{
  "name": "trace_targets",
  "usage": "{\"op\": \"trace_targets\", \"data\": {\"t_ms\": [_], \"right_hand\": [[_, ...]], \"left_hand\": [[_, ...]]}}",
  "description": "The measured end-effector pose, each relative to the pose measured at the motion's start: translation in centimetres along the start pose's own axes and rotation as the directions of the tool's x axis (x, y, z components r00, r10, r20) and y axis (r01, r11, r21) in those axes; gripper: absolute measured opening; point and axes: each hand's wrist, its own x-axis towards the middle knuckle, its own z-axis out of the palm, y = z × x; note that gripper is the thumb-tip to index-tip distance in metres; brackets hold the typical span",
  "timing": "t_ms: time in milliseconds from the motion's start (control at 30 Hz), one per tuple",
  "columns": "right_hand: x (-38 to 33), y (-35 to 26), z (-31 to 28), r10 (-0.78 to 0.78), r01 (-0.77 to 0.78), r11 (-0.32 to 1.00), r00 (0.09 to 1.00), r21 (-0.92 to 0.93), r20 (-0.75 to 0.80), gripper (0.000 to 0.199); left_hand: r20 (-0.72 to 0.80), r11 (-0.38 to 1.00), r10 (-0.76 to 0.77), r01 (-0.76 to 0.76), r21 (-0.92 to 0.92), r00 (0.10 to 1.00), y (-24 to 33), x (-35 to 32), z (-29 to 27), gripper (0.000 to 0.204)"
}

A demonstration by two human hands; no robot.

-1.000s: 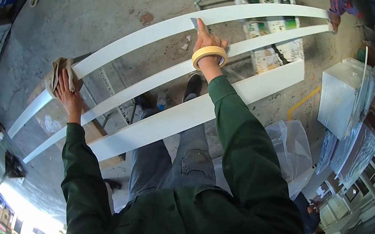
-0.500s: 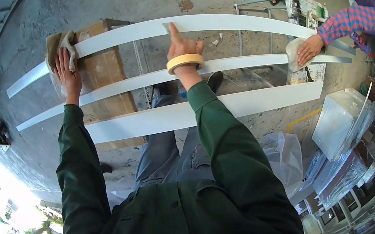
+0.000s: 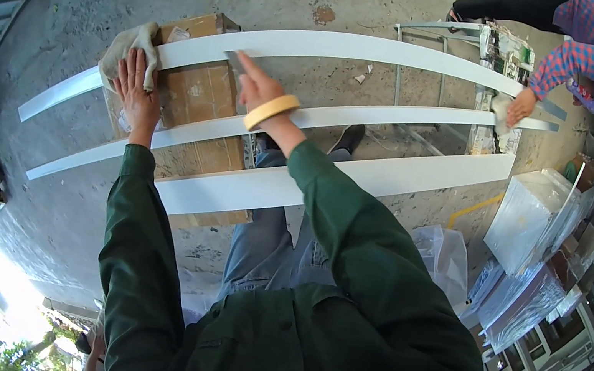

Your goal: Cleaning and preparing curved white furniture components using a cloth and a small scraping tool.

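Observation:
Three long white strips lie side by side: the far strip (image 3: pixel 296 42), the middle strip (image 3: pixel 370 113) and the near, wider strip (image 3: pixel 400 172). On the left, my left hand (image 3: pixel 138 92) presses a grey-beige cloth (image 3: pixel 133 43) against the far strip, fingers stretched over it. My right hand (image 3: pixel 261 92) reaches to the far strip's near edge with its index finger extended. Under that fingertip sits a small, flat grey-green piece (image 3: pixel 231 57), partly hidden and blurred. A pale yellow tape roll (image 3: pixel 275 111) circles my right wrist.
Cardboard boxes (image 3: pixel 203 93) support the strips at left, a paint-marked stand (image 3: pixel 494 61) at right. A co-worker's hand (image 3: pixel 521 107) holds a light cloth (image 3: pixel 501 113) at the strips' right end. Wrapped panels (image 3: pixel 530 211) and clear plastic (image 3: pixel 444 259) stand at right.
My right hand has slid left along the far strip with the small flat piece. My left hand stays on its cloth. The co-worker's hand and cloth have moved right; the whole view has shifted.

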Motion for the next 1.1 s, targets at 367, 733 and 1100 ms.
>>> {"op": "trace_targets", "data": {"t_ms": [367, 733, 1100], "right_hand": [[-1.5, 5.2, -18.1, 0.358, -0.201, 0.861, 0.892, 0.467, -0.277, 0.011], [-0.5, 14.9, -43.1, 0.030, -0.304, 0.902, 0.751, -0.306, -0.659, 0.047], [1.2, 24.9, -65.8, 0.163, -0.387, 0.920, 0.520, -0.061, -0.838, 0.052]], "left_hand": [[-0.004, 0.997, -0.081, 0.081, -0.013, 0.997, 14.4, 0.5, 3.9, 0.055], [-0.060, 0.996, -0.075, 0.071, -0.060, 0.995, 30.4, 0.9, 8.8, 0.054], [-0.094, 0.999, 0.036, -0.035, 0.021, 0.995, 31.4, 1.6, 9.1, 0.049]]}}
